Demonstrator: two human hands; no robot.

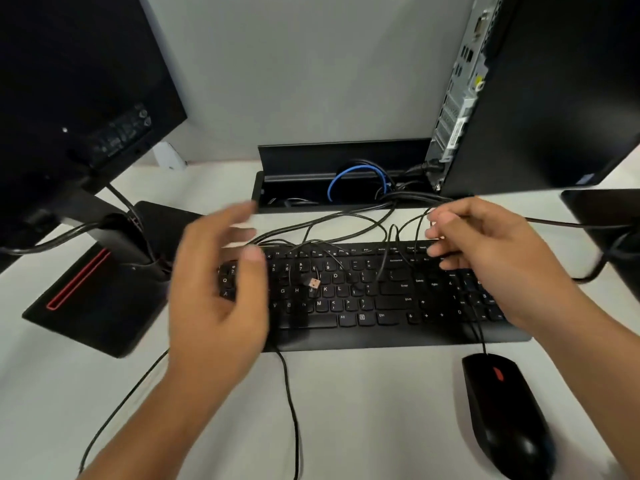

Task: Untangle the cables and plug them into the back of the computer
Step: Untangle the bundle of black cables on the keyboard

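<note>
Still early in the job, thin black cables (pixel 332 233) lay tangled between the hands on the keyboard (pixel 381 306), a loose plug (pixel 313 283) near the slack, empty left hand (pixel 221 285), the right hand (pixel 491 251) pinching another, the computer (pixel 460 98) beyond it awaiting both.

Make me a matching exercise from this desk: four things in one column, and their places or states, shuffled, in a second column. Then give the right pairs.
Things:
1. USB plug
2. mouse
3. blue cable
4. right hand

Places or states:
A. looped inside the open cable tray at the back of the desk
B. lying loose on the keyboard keys
C. pinching a thin black cable above the keyboard's right end
D. on the desk in front of the keyboard's right end

Pairs: 1-B, 2-D, 3-A, 4-C
</note>
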